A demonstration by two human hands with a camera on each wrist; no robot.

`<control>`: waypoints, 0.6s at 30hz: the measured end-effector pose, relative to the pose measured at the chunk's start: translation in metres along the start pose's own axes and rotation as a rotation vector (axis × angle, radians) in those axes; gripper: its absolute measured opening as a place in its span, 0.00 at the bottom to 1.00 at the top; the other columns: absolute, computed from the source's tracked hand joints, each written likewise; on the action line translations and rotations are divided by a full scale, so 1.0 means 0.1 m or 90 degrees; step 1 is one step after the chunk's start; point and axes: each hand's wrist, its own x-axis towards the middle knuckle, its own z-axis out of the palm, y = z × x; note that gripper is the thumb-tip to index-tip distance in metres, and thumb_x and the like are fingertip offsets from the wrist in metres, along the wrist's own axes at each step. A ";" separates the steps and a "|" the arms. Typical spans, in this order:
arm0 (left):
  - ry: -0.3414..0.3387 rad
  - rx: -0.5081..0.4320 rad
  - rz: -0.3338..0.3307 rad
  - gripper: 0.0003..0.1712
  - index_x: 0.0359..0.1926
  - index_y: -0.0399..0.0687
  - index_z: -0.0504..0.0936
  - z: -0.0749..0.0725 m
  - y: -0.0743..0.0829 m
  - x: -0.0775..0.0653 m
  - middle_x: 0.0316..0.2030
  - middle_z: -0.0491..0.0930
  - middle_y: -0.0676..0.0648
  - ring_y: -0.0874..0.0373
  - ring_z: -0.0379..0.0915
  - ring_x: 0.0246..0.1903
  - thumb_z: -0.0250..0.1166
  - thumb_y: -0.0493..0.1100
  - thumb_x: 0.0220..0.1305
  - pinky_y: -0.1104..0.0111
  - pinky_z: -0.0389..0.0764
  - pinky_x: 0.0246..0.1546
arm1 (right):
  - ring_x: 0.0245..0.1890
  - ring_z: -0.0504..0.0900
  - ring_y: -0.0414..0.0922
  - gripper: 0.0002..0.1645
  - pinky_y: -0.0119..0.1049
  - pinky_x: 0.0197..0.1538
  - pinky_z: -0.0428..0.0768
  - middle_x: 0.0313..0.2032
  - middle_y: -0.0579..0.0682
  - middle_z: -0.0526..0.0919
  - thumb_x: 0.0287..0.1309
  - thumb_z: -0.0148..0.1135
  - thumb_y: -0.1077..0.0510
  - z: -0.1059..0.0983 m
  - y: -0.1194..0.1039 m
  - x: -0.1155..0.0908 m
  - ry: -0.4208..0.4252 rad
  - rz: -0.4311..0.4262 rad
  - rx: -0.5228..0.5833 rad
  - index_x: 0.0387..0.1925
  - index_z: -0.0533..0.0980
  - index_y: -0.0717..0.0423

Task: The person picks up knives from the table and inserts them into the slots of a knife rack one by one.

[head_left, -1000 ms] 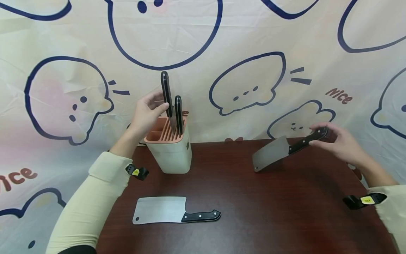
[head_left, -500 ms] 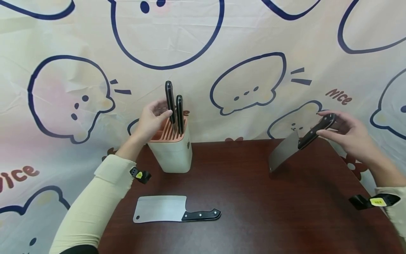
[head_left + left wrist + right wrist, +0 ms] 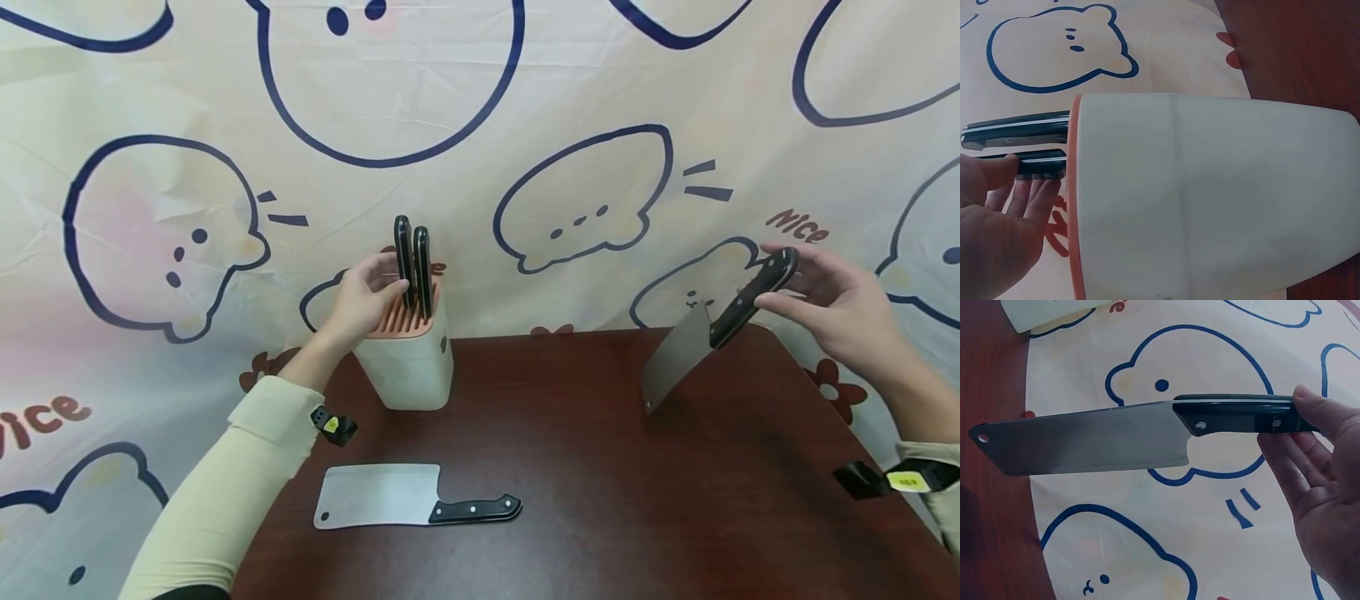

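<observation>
My left hand (image 3: 364,293) pinches the black handle of a knife (image 3: 403,250) whose blade is down in a slot of the white knife block (image 3: 408,375). A second black-handled knife (image 3: 422,262) stands in the slot to its right. In the left wrist view the held handle (image 3: 1044,162) meets the block's orange top rim. At the right, my right hand (image 3: 843,308) holds a cleaver (image 3: 678,358) by its black handle, the blade tilted down to the left above the table. In the right wrist view, the cleaver's blade (image 3: 1085,442) shows a hole near its tip.
Another cleaver (image 3: 382,497) lies flat on the dark wooden table (image 3: 585,483), in front of the block, its handle to the right. Behind the table hangs a cartoon-printed cloth (image 3: 465,208). The table's right edge runs below my right forearm.
My left hand has lowered the knife into the block until its handle stands nearly level with the other. My right hand has lifted the cleaver and moved right, tilting its blade more steeply.
</observation>
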 end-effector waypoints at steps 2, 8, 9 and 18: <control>-0.007 0.010 -0.005 0.28 0.72 0.37 0.67 0.01 0.00 -0.01 0.63 0.74 0.36 0.44 0.71 0.65 0.60 0.36 0.75 0.53 0.71 0.67 | 0.44 0.80 0.20 0.40 0.11 0.45 0.72 0.51 0.29 0.79 0.61 0.69 0.69 -0.01 -0.02 0.01 -0.001 -0.006 -0.001 0.72 0.69 0.47; -0.012 0.031 -0.013 0.28 0.72 0.39 0.67 0.00 -0.02 -0.02 0.64 0.74 0.37 0.44 0.71 0.65 0.60 0.37 0.75 0.52 0.70 0.68 | 0.44 0.81 0.23 0.39 0.12 0.44 0.73 0.50 0.28 0.80 0.61 0.69 0.69 -0.04 -0.11 0.05 0.001 -0.025 -0.006 0.71 0.71 0.47; -0.012 0.032 -0.015 0.27 0.72 0.39 0.68 0.00 -0.03 -0.02 0.64 0.74 0.37 0.44 0.71 0.66 0.60 0.37 0.75 0.52 0.70 0.68 | 0.44 0.81 0.23 0.39 0.13 0.44 0.73 0.51 0.28 0.80 0.61 0.69 0.69 -0.04 -0.13 0.06 0.001 -0.026 -0.002 0.71 0.71 0.47; -0.018 0.018 -0.013 0.26 0.71 0.38 0.68 0.00 -0.06 -0.01 0.64 0.74 0.37 0.45 0.70 0.66 0.58 0.38 0.76 0.53 0.70 0.68 | 0.46 0.81 0.26 0.38 0.13 0.46 0.72 0.58 0.32 0.78 0.62 0.69 0.68 -0.04 -0.29 0.09 -0.002 -0.019 0.011 0.71 0.71 0.47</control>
